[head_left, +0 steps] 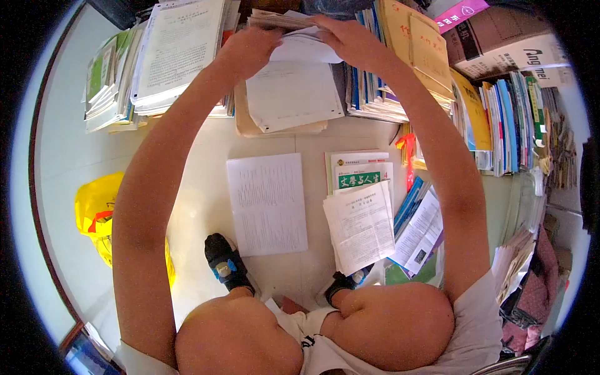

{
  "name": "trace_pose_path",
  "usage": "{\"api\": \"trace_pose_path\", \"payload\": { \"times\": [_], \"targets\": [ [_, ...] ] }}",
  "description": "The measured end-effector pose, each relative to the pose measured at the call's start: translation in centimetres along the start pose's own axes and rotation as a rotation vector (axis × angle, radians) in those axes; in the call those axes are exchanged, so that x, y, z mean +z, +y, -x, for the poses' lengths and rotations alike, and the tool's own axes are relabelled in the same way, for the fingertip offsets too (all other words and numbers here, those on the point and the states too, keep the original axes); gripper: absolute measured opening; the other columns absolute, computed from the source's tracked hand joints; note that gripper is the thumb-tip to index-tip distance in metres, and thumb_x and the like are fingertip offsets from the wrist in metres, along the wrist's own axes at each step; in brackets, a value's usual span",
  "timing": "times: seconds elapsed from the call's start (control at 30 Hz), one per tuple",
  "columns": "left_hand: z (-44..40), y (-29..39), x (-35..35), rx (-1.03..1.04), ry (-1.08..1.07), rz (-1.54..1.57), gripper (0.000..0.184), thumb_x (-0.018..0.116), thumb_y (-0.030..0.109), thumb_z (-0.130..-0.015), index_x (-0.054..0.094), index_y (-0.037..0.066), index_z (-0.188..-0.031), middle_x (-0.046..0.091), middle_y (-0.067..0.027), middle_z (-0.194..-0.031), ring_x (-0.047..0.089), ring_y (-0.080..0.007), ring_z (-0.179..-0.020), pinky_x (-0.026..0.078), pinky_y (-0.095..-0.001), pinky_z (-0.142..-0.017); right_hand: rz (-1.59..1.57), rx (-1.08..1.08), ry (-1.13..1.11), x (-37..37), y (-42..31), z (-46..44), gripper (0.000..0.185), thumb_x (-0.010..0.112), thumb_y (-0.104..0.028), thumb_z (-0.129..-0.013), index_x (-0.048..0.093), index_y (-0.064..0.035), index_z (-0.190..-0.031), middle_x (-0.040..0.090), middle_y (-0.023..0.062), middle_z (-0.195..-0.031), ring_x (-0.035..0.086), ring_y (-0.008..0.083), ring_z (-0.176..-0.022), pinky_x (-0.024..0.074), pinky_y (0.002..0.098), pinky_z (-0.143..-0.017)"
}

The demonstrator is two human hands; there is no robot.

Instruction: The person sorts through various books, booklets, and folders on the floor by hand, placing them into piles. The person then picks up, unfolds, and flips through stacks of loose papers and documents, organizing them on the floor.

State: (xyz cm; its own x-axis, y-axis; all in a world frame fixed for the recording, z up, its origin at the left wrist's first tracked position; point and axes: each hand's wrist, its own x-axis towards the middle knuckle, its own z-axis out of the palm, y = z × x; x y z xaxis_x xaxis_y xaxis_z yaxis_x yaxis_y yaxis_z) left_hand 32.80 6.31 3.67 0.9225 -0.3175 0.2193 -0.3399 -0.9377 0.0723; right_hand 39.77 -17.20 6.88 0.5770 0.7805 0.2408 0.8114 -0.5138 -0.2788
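Both arms reach forward to the top of the view. My left hand [253, 49] is closed at the left end of some loose papers [303, 49], its fingers curled at their edge. On the right side of the same papers is my right hand [340, 39], its fingers bent and pressed against them. The papers are lifted and curved above a stack of white sheets [294, 97], which rests on brown folders. Just left of the hands stands a tall pile of printed papers [178, 53]; to their right is a pile topped with orange envelopes [412, 44].
On the floor lie a printed sheet [267, 203], test papers [359, 228] over books, and blue booklets [409, 209]. A yellow bag [100, 206] sits at left. Upright books [509, 125] and a cardboard box [506, 47] are at right. My feet are below the sheets.
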Motion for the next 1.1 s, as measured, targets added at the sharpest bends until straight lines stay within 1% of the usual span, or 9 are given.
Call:
{"api": "trace_pose_path", "payload": {
  "times": [0.3, 0.37, 0.4, 0.57, 0.73, 0.8, 0.93, 1.03, 1.1],
  "targets": [
    [4.7, 4.5, 2.7, -0.071, 0.121, 0.234, 0.017, 0.058, 0.015, -0.092, 0.061, 0.006, -0.106, 0.065, -0.0196, -0.098, 0.064, -0.0390, -0.089, 0.053, -0.0479, -0.076, 0.079, 0.086, -0.104, 6.9, -0.7, 4.4, 0.044, 0.063, -0.027, -0.090, 0.054, -0.0161, -0.131, 0.069, 0.0181, -0.100, 0.067, 0.0393, -0.088, 0.0551, 0.0504, -0.077],
    [8.3, 6.7, 2.9, -0.026, 0.560, 0.162, 0.024, 0.062, 0.010, -0.089, 0.056, 0.003, -0.112, 0.058, -0.0181, -0.112, 0.059, -0.0375, -0.098, 0.051, -0.0442, -0.085, 0.049, 0.100, -0.096, 7.5, -1.5, 5.3, 0.040, 0.062, -0.026, -0.091, 0.055, -0.0169, -0.130, 0.069, 0.0183, -0.097, 0.067, 0.0383, -0.088, 0.0541, 0.0490, -0.076],
    [10.0, 7.4, 3.4, -0.021, 0.557, 0.158, 0.024, 0.062, 0.010, -0.089, 0.056, 0.003, -0.112, 0.058, -0.0181, -0.112, 0.059, -0.0375, -0.098, 0.051, -0.0442, -0.085, 0.025, 0.116, -0.091, 7.7, -1.7, 5.5, 0.036, 0.061, -0.025, -0.093, 0.055, -0.0178, -0.128, 0.069, 0.0184, -0.094, 0.067, 0.0373, -0.088, 0.0531, 0.0476, -0.074],
    [16.3, 8.6, 7.0, -0.595, 0.342, 0.815, 0.042, 0.058, -0.002, -0.086, 0.045, -0.004, -0.126, 0.054, -0.0195, -0.115, 0.057, -0.0321, -0.104, 0.048, -0.0398, -0.089, 0.017, 0.220, -0.067, 8.6, -0.9, 5.6, 0.036, 0.062, -0.027, -0.093, 0.057, -0.0191, -0.128, 0.069, 0.0183, -0.097, 0.067, 0.0382, -0.089, 0.0530, 0.0483, -0.077],
    [16.5, 8.2, 10.0, -0.472, 0.431, 0.708, 0.043, 0.055, -0.001, -0.087, 0.045, -0.004, -0.129, 0.055, -0.0196, -0.117, 0.060, -0.0278, -0.103, 0.051, -0.0369, -0.086, -0.061, 0.180, 0.028, 8.8, -0.6, 5.8, 0.040, 0.064, -0.030, -0.091, 0.059, -0.0171, -0.128, 0.069, 0.0203, -0.099, 0.066, 0.0399, -0.089, 0.0518, 0.0491, -0.080],
    [15.0, 6.6, 9.9, -1.016, 0.186, 1.474, 0.043, 0.056, 0.008, -0.090, 0.046, -0.001, -0.131, 0.057, -0.0184, -0.120, 0.060, -0.0267, -0.108, 0.051, -0.0380, -0.089, -0.080, 0.216, 0.029, 8.4, -0.7, 5.9, 0.045, 0.066, -0.034, -0.090, 0.058, -0.0135, -0.129, 0.068, 0.0236, -0.098, 0.066, 0.0405, -0.089, 0.0516, 0.0480, -0.080],
    [11.6, 4.4, 9.3, -0.967, 0.110, 2.021, 0.048, 0.053, 0.028, -0.095, 0.046, 0.003, -0.136, 0.057, -0.0149, -0.127, 0.057, -0.0266, -0.116, 0.049, -0.0412, -0.096, -0.100, 0.334, -0.009, 8.5, -0.6, 6.0, 0.049, 0.068, -0.036, -0.089, 0.058, -0.0109, -0.129, 0.068, 0.0258, -0.096, 0.066, 0.0404, -0.087, 0.0518, 0.0465, -0.080],
    [9.7, 3.7, 8.6, -0.583, 0.182, 2.119, 0.061, 0.045, 0.048, -0.098, 0.042, 0.007, -0.143, 0.054, -0.0124, -0.135, 0.052, -0.0286, -0.124, 0.045, -0.0452, -0.103, -0.148, 0.329, 0.102, 8.6, -0.3, 6.6, 0.051, 0.071, -0.035, -0.087, 0.058, -0.0094, -0.129, 0.068, 0.0263, -0.095, 0.067, 0.0390, -0.084, 0.0519, 0.0457, -0.080],
    [9.2, 2.8, 9.1, -0.118, 0.390, 1.383, 0.069, 0.042, 0.057, -0.096, 0.041, 0.009, -0.145, 0.050, -0.0116, -0.141, 0.048, -0.0292, -0.130, 0.042, -0.0471, -0.106, -0.250, 0.405, 0.086, 8.2, -0.5, 7.4, 0.046, 0.070, -0.030, -0.089, 0.059, -0.0075, -0.127, 0.070, 0.0219, -0.096, 0.068, 0.0377, -0.082, 0.0524, 0.0437, -0.079]
  ]
}}
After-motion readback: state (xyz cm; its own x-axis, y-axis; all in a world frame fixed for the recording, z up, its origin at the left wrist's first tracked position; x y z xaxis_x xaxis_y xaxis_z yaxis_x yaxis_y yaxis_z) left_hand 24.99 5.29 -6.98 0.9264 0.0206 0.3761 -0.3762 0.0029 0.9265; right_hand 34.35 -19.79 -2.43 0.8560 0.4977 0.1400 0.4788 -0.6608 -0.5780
